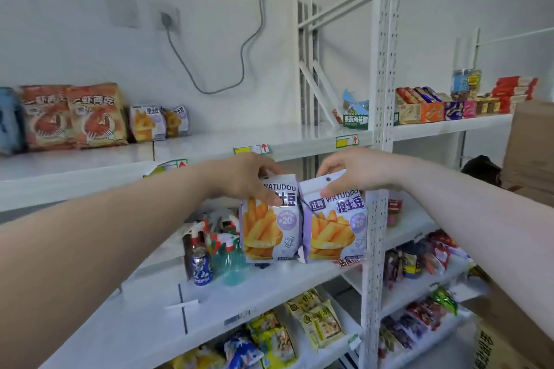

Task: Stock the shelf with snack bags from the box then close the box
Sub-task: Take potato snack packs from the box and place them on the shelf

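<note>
Left bag (266, 228) — top pinched by left hand (248, 180); right bag (332, 228) — top pinched by right hand (350, 171); both just left of post (376, 234).

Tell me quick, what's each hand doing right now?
Left hand: grips the top of the left purple fries bag.
Right hand: pinches the top of the right purple fries bag.

L bag (269, 225): "WATUDOU", "20". R bag (334, 225): same + "挖土豆". Blue can (201, 268): "PEPSI". Orange bags (96, 117), top shelf (209, 141): "一虾两吃".
</note>
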